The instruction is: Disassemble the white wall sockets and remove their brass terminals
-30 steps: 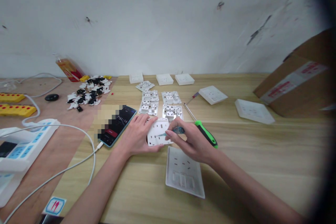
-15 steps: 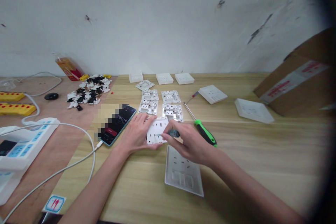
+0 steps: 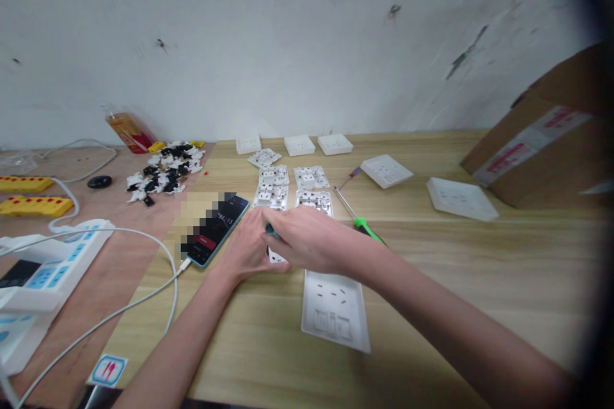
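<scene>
While the hands are crowding over a white socket panel (image 3: pixel 275 257), chief risk: the small teal-handled screwdriver (image 3: pixel 271 228) is pointing down near the left fingers, so a slip could be jabbing them or scratching the panel.
Left hand (image 3: pixel 247 246): lying palm-down against the panel, partly covered; whether it is gripping cannot be told.
Right hand (image 3: pixel 311 233): reaching across the left, fingers closing narrowly around the screwdriver.
Panel position: sitting at 12 o'clock beneath both hands, with only one corner showing.
Second risk: the phone (image 3: pixel 218 229) is lying just beside the left hand at 11 o'clock, so a sliding wrist could be knocking it and tugging its white charging cable (image 3: pixel 170 281).
Third risk: the green-handled screwdriver (image 3: pixel 367 229) is lying just beyond the right forearm at 1 o'clock, where an elbow shift could be rolling it.
Container, box: a cardboard box (image 3: pixel 537 153) is standing at 2 o'clock, its contents hidden.
Container, bottle: a plastic bottle (image 3: pixel 127 131) is lying tilted at 10 o'clock, holding amber liquid.
Container, shell: a white faceplate (image 3: pixel 334 310) is resting at 12 o'clock, close to the wrists, with nothing seen sitting on it.
</scene>
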Action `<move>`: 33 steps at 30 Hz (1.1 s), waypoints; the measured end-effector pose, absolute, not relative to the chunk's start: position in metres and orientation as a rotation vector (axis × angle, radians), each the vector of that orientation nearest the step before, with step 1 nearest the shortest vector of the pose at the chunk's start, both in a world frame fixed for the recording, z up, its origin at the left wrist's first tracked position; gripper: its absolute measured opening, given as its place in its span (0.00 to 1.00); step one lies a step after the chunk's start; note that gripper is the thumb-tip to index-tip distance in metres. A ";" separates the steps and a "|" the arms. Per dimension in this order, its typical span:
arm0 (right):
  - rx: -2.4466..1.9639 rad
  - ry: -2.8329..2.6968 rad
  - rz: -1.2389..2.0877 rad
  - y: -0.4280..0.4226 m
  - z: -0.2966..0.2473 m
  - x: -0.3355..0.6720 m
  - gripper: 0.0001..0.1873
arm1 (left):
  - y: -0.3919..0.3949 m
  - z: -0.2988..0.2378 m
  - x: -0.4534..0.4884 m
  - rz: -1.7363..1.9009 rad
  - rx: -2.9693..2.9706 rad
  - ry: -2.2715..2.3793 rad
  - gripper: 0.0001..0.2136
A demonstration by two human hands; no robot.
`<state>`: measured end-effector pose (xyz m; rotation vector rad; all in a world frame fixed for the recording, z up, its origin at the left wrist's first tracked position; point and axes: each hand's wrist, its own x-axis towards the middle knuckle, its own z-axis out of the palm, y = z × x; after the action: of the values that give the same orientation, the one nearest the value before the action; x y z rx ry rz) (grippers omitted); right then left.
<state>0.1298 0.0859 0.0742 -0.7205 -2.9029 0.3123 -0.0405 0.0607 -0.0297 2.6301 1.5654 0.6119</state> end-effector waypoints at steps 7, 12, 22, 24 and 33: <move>-0.709 -2.759 0.457 0.101 0.075 0.138 0.08 | 0.059 -0.025 -0.036 0.650 2.609 1.536 0.28; -0.764 -2.404 0.753 0.121 0.066 0.162 0.10 | 0.057 -0.014 -0.030 0.737 2.489 1.536 0.39; -0.719 -2.333 0.914 0.127 0.049 0.163 0.10 | 0.059 -0.023 -0.032 0.813 2.411 1.471 0.38; -0.716 -2.339 0.941 0.129 0.048 0.163 0.10 | 0.060 -0.025 -0.033 0.789 2.408 1.480 0.39; -0.678 -2.310 1.078 0.134 0.041 0.166 0.10 | 0.063 -0.027 -0.035 0.736 2.417 1.492 0.44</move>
<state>0.1660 0.1344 0.0409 -0.6776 -2.3096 1.0777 -0.0346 0.0626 -0.0271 2.4170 1.4916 0.7360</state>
